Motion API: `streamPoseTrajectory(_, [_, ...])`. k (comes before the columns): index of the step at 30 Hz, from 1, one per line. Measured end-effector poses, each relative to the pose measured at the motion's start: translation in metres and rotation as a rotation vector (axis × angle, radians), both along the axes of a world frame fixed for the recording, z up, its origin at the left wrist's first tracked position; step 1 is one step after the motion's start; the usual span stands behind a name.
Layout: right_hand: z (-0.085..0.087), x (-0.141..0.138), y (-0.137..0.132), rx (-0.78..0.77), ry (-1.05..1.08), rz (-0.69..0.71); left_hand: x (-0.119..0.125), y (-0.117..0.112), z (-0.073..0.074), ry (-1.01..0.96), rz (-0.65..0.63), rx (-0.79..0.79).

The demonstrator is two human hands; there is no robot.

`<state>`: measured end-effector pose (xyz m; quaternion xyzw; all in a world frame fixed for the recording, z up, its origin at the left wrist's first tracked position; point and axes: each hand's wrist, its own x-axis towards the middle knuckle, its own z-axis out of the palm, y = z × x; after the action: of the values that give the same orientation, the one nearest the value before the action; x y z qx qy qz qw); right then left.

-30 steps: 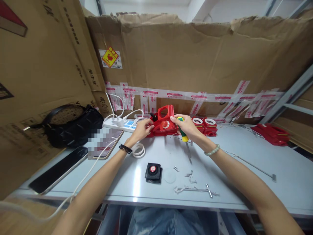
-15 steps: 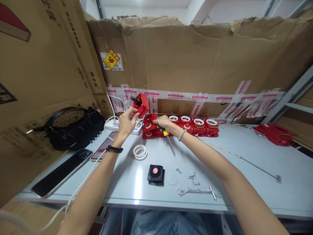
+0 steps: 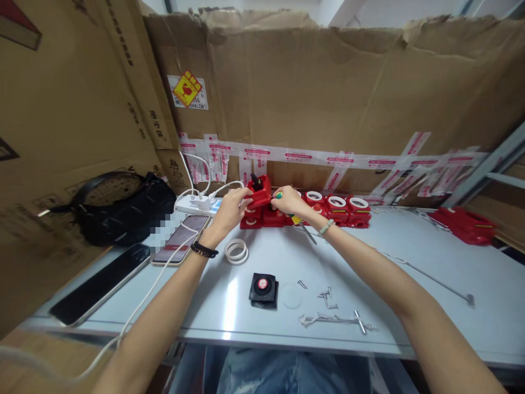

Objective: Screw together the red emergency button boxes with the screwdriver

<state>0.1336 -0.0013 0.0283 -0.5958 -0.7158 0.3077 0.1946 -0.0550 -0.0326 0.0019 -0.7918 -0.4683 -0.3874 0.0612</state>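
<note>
My left hand (image 3: 230, 212) is closed on a small red box-shaped housing (image 3: 262, 196) with a black part inside, held tilted above the back of the table. My right hand (image 3: 289, 201) wraps around a screwdriver (image 3: 296, 219) with a yellow-green handle, its metal shaft slanting down to the right. The right fingertips are close against the housing's right side; whether they touch it I cannot tell. Behind and below both hands stands a row of red housings (image 3: 337, 212), several topped with white rings. Two loose white rings (image 3: 237, 260) lie overlapping near my left wrist.
On the table lie a black square piece (image 3: 256, 296) with a red-centred knob, a clear disc (image 3: 291, 296), several screws (image 3: 328, 296) and small metal hammers (image 3: 441, 282). Phones (image 3: 100, 284), a power strip (image 3: 186, 203), a white cable and a black bag (image 3: 123, 213) occupy the left. Cardboard walls the back.
My left hand has brought the red housing right and down, close to my right hand. My right hand has shifted slightly right, and the screwdriver shaft now slants more to the right.
</note>
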Motion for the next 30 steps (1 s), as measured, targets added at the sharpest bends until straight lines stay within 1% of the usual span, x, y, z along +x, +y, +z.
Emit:
streamPoseTrajectory(6, [0.005, 0.036, -0.016, 0.117, -0.054, -0.030, 0.009, 0.002, -0.002, 0.172, 0.041, -0.008])
streamPoseTrajectory(12, [0.007, 0.050, -0.024, 0.197, -0.038, -0.044, 0.021, 0.011, -0.012, 0.302, 0.017, -0.033])
streamPoseTrajectory(16, [0.013, 0.060, -0.032, 0.260, -0.025, -0.048, 0.023, 0.010, -0.015, 0.311, 0.013, -0.035])
streamPoseTrajectory(18, [0.014, 0.070, -0.037, 0.310, -0.048, -0.058, 0.023, 0.004, -0.012, 0.281, 0.017, -0.018])
streamPoseTrajectory(20, [0.014, 0.083, -0.040, 0.375, -0.095, -0.077, 0.027, -0.003, -0.006, 0.208, 0.011, 0.021])
streamPoseTrajectory(22, [0.010, 0.095, -0.042, 0.427, -0.163, -0.087, 0.037, -0.010, 0.001, 0.136, -0.018, 0.042])
streamPoseTrajectory(23, [0.007, 0.100, -0.042, 0.440, -0.201, -0.083, 0.045, -0.012, 0.004, 0.137, -0.038, 0.011])
streamPoseTrajectory(25, [0.001, 0.109, -0.043, 0.448, -0.270, -0.073, 0.065, -0.012, 0.008, 0.242, -0.045, -0.143])
streamPoseTrajectory(27, [-0.006, 0.115, -0.046, 0.446, -0.316, -0.074, 0.086, -0.008, 0.009, 0.284, -0.024, -0.190])
streamPoseTrajectory(30, [-0.014, 0.124, -0.055, 0.438, -0.361, -0.072, 0.112, 0.008, 0.010, 0.321, 0.008, -0.227])
